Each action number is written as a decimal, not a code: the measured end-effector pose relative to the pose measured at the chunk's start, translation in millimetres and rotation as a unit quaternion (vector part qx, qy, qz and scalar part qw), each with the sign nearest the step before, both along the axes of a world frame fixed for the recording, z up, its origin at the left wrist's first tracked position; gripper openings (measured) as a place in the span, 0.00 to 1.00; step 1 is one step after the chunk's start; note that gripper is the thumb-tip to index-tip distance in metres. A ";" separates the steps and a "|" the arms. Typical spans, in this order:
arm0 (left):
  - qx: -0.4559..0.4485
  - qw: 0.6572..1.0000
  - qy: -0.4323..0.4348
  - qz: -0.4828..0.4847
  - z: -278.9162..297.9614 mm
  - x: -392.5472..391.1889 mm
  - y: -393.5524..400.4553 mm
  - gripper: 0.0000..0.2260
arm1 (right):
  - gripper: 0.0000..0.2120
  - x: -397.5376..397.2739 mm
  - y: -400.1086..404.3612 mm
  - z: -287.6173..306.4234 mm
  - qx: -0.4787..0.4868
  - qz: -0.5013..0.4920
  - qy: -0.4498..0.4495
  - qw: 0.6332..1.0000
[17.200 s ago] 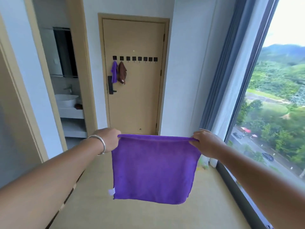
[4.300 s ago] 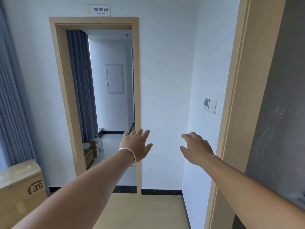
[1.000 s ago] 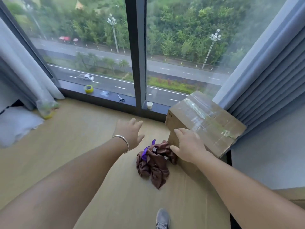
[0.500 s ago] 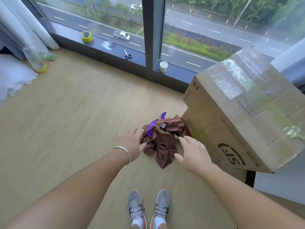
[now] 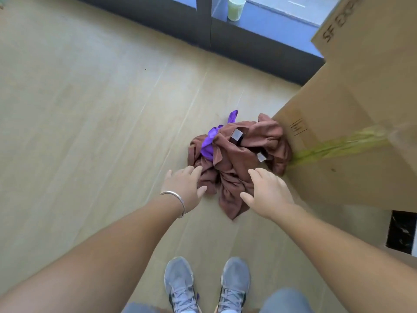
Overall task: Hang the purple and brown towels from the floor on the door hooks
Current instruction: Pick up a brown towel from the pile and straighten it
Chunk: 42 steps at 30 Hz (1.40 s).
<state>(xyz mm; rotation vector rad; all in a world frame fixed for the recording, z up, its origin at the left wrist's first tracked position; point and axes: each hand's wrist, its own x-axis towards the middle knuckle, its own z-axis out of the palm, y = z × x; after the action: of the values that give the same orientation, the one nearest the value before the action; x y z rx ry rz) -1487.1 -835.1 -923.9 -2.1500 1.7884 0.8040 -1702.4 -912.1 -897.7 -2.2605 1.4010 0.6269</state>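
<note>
A crumpled heap of brown towels (image 5: 239, 159) lies on the wooden floor against a cardboard box. A purple towel (image 5: 211, 141) pokes out of the heap's upper left side, mostly buried. White tags show on the brown cloth. My left hand (image 5: 184, 186), with a silver bangle on the wrist, hovers with spread fingers at the heap's lower left edge. My right hand (image 5: 266, 192) reaches over the heap's lower right part, fingers straight, holding nothing. The door and its hooks are out of view.
A large taped cardboard box (image 5: 356, 123) stands right of the heap. A dark window sill (image 5: 259, 41) runs along the top with a pale cup (image 5: 235, 7) on it. My grey shoes (image 5: 207, 283) stand below the heap. Open floor lies to the left.
I have bent lower toward the heap; the view is closer and steeper. Both hands have moved forward to the heap's near edge, still holding nothing.
</note>
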 end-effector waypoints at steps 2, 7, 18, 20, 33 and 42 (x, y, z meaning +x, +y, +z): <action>-0.017 0.999 0.028 0.000 -32.6 -2.0 -10.9 0.24 | 0.34 3.9 -7.9 -31.5 -0.010 -0.002 -0.007 1.000; -0.032 0.996 0.074 0.026 -103.2 -9.9 -51.2 0.23 | 0.32 15.5 -41.4 -97.1 -0.049 -0.011 -0.033 0.998; -0.078 0.995 -0.006 0.067 -191.9 -10.3 -115.7 0.32 | 0.21 37.5 -96.7 -167.0 -0.088 0.000 -0.008 0.996; -0.066 0.996 -0.016 0.060 -196.1 -12.0 -118.7 0.32 | 0.15 39.3 -100.2 -167.5 -0.076 0.022 0.010 0.997; -0.067 0.987 0.083 0.122 -111.2 31.5 -75.1 0.16 | 0.09 53.5 -79.1 -87.7 -0.028 0.066 0.080 0.994; -0.137 0.960 0.084 0.228 54.6 87.8 -13.8 0.12 | 0.16 117.5 -50.2 65.0 0.019 0.126 0.055 0.990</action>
<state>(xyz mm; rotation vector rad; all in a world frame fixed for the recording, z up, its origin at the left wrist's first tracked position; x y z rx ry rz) -1399.3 -848.9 -869.2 -2.8167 1.5695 0.9030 -1584.9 -962.3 -832.7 -2.4253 1.1496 0.8622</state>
